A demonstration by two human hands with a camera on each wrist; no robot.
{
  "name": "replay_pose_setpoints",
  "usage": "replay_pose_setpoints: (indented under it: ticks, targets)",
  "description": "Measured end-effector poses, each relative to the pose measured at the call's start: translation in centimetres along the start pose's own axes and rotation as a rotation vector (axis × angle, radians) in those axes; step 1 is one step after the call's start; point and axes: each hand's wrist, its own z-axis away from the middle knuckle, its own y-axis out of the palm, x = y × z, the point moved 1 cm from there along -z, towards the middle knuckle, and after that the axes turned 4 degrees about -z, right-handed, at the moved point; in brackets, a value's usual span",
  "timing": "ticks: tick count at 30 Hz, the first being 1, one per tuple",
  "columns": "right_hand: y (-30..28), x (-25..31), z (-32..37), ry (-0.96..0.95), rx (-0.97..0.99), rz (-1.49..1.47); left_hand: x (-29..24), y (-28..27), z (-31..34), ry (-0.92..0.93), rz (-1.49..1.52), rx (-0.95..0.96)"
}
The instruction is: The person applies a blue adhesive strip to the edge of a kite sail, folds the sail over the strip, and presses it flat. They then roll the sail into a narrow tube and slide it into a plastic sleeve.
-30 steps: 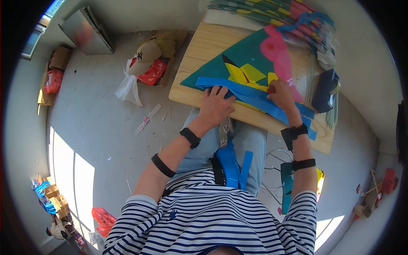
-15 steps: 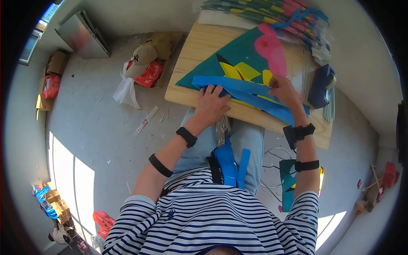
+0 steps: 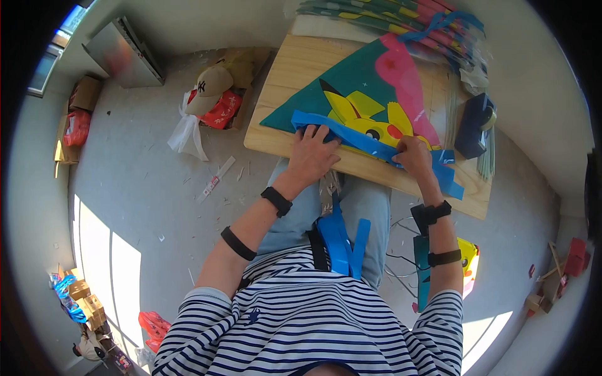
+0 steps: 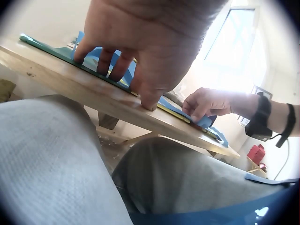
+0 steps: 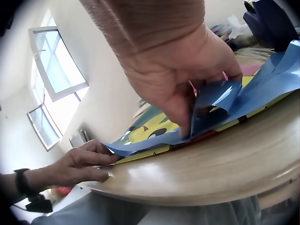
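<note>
A teal kite (image 3: pixel 338 84) with a yellow cartoon figure and a pink patch lies on a wooden board (image 3: pixel 301 62) across my lap. A long blue strip (image 3: pixel 351 135) runs across the kite's near edge. My left hand (image 3: pixel 315 152) presses the strip's left end down with spread fingertips (image 4: pixel 105 58) at the board's edge (image 4: pixel 93 93). My right hand (image 3: pixel 412 155) pinches the blue strip (image 5: pixel 262 89) further right and lifts a fold of it off the board (image 5: pixel 211 173). The strip's right end lies loose beyond that hand.
A dark blue tape dispenser (image 3: pixel 473 125) and thin sticks (image 3: pixel 453 113) lie on the board's right. A stack of kites (image 3: pixel 401 19) is at the far edge. A cap (image 3: pixel 210 81) and red bag (image 3: pixel 222 108) lie on the floor left. Blue strips (image 3: pixel 342 241) hang at my waist.
My right hand has moved toward the board's near edge, drawing the blue strip down with it and uncovering the yellow figure's face. The left hand has stayed pressing in place.
</note>
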Motion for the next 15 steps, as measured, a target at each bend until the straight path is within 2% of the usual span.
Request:
replay_pose_setpoints:
  ticks: [3, 7, 15]
  targets:
    - [0.30, -0.05, 0.13, -0.027, -0.030, 0.003, 0.09, 0.27, 0.07, -0.008, 0.004, 0.027]
    - [0.31, 0.20, 0.60, -0.110, -0.120, -0.004, 0.15, 0.48, 0.05, 0.011, 0.032, -0.040]
    - [0.60, -0.26, 0.26, -0.155, -0.103, 0.031, 0.05, 0.19, 0.07, 0.004, 0.043, -0.031]
